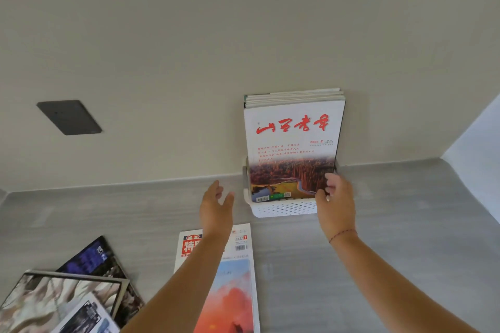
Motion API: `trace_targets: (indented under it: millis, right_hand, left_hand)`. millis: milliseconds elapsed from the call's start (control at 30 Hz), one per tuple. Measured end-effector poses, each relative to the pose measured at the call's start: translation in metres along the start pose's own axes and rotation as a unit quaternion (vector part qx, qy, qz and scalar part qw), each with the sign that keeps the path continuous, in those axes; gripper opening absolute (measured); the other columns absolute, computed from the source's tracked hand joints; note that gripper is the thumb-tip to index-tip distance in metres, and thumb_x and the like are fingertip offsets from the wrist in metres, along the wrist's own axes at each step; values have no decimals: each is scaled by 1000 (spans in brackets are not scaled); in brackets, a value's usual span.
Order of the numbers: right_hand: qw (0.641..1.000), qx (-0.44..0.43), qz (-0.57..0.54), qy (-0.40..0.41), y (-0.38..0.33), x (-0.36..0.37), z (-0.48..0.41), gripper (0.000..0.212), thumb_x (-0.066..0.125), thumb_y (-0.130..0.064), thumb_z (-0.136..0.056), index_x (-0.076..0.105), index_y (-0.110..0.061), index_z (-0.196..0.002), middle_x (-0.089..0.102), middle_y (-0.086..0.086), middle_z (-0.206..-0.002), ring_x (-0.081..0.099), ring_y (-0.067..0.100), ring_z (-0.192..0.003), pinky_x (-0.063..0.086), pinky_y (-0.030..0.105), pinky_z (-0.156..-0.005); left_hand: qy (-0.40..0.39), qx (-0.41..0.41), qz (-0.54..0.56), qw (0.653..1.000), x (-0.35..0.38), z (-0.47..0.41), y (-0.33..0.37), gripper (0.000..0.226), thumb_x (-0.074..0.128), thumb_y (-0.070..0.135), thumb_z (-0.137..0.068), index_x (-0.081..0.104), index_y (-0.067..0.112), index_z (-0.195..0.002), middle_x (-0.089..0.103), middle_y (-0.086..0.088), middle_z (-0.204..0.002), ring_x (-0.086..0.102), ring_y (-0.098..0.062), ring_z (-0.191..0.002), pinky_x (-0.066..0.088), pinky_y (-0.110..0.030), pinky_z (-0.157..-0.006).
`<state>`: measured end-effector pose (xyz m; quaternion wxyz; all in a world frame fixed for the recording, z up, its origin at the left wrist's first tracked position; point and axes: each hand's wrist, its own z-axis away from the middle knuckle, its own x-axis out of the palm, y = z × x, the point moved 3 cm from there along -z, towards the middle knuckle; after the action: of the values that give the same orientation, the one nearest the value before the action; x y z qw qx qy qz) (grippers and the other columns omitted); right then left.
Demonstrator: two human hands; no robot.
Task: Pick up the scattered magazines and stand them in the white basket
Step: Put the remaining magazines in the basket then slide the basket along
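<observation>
White perforated basket [284,208] (grey counter [405,211] beneath).

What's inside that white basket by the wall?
The white basket holds several magazines standing upright, the front magazine with red lettering facing us. The covers behind it are hidden; only their top edges show.

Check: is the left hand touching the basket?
Apart. The head view shows grey counter between the open left hand and the white basket.
</observation>
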<state>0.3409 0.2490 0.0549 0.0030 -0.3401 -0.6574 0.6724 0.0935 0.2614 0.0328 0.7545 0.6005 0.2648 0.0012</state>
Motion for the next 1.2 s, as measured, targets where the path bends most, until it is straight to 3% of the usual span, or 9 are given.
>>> trace_targets:
  millis: [367,500,600,667,767,900,1000,1100,1200]
  right_hand:
    - [941,226,10,-250,42,77,149,41,55,-4,-84,47,-1,-124,52,15,-123,52,27,-111,41,28,-87]
    - [934,246,9,-257,41,88,179,17,52,-4,-80,46,-17,-90,47,2,-87,47,14,-74,34,21,-57]
    - [931,242,18,-272,38,93,189,15,52,-4,-82,45,-11,-93,50,4,-86,46,11,-67,32,20,-52]
    - [929,241,13,-280,35,94,192,14,52,-4,-82,46,-10,-93,54,4,-85,49,14,-69,32,20,-52]
    - [924,262,8,-278,33,90,192,7,51,-5,-83,47,-9,-86,54,9,-83,49,22,-74,35,25,-57]
    - [917,289,-17,-275,33,88,187,7,45,0,-83,50,-3,-79,48,21,-77,45,24,-73,35,33,-68]
    - [905,295,-43,-304,29,95,186,28,44,7,-84,66,-3,-99,66,18,-87,58,28,-78,46,30,-68]
    - [904,296,-46,-303,30,98,189,30,44,8,-84,65,-9,-97,67,10,-92,60,25,-85,47,26,-64]
    - [916,285,-69,-274,34,94,190,24,49,8,-81,60,-10,-92,66,14,-94,59,23,-83,48,29,-68]
  left_hand:
    - [4,-149,-95,984,-116,55,-123,49,64,26,-85,52,8,-129,60,-11,-127,58,-27,-111,45,-34,-90]
    - [-33,-190,-111,975,-124,79,-142,29,60,23,-85,61,9,-110,67,-4,-96,61,-12,-68,42,-21,-55]
    - [-51,-190,-106,975,-123,86,-145,12,58,19,-84,61,9,-88,64,-1,-73,58,-10,-53,40,-19,-47]
    - [-55,-195,-101,974,-124,87,-143,11,58,20,-85,60,10,-90,60,3,-70,55,-9,-52,37,-17,-43]
    - [-73,-205,-95,971,-125,83,-143,18,57,23,-86,63,12,-99,62,0,-76,58,-12,-59,42,-19,-46]
    - [-98,-230,-17,968,-121,75,-147,20,63,23,-85,68,15,-102,71,-6,-90,65,-23,-79,55,-33,-71]
    - [-135,-265,21,955,-112,77,-146,21,64,17,-86,66,7,-103,68,-8,-87,61,-24,-79,50,-32,-68]
    - [-151,-246,42,957,-111,79,-142,17,59,11,-88,66,7,-103,67,-4,-84,61,-21,-76,48,-28,-61]
    - [-174,-208,71,960,-115,81,-133,18,58,13,-89,68,10,-103,71,-11,-94,64,-27,-83,54,-40,-78]
